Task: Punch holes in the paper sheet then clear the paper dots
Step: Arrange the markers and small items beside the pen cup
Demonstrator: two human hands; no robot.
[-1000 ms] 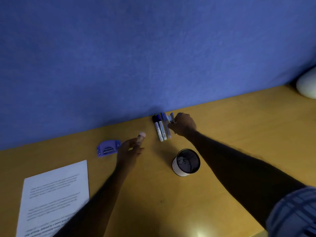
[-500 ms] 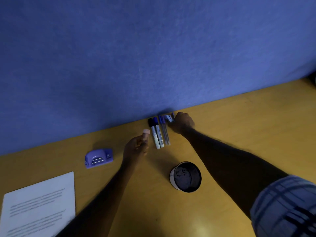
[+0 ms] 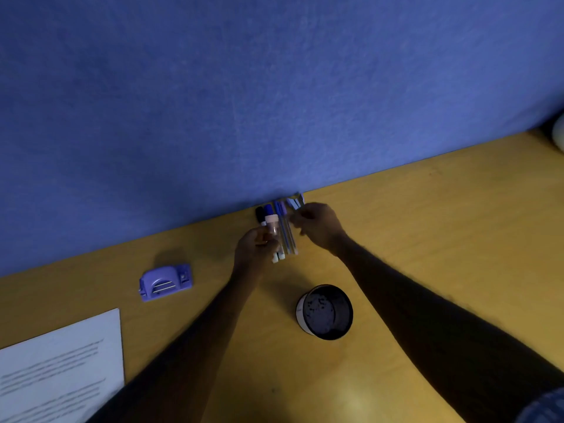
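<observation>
Stretches both arms out to the far edge of the desk (image 3: 427, 239), right under the blue partition (image 3: 213, 102). Grips a small clear tube (image 3: 272, 227) in the left hand (image 3: 254, 250), fingers wrapped round the lower half, pink cap toward the partition. Holds it over a row of pens (image 3: 286, 238) and 2 markers (image 3: 264, 213) lying side by side against that far edge, covering part of the markers from this view.

Curls the right hand (image 3: 317, 224) just beside the pens, on their right, fingertips bunched in toward the tube. Clenched, or pinching something small? Cannot tell: too dark and too blurred there.

Down at the near left corner: the paper sheet (image 3: 61, 370), flat, with printed lines across it, cut off by the frame, touched by neither hand.

Further up the left side, between the sheet and the far edge: the purple hole punch (image 3: 165, 282), sitting alone, well apart from both hands.

Between the 2 forearms, toward the middle of the desk: a round cup (image 3: 325, 312), upright, white outside, dark inside, with pale specks at the bottom, too small to name.

At the near right corner, a scrap of checked sleeve (image 3: 543, 407).
</observation>
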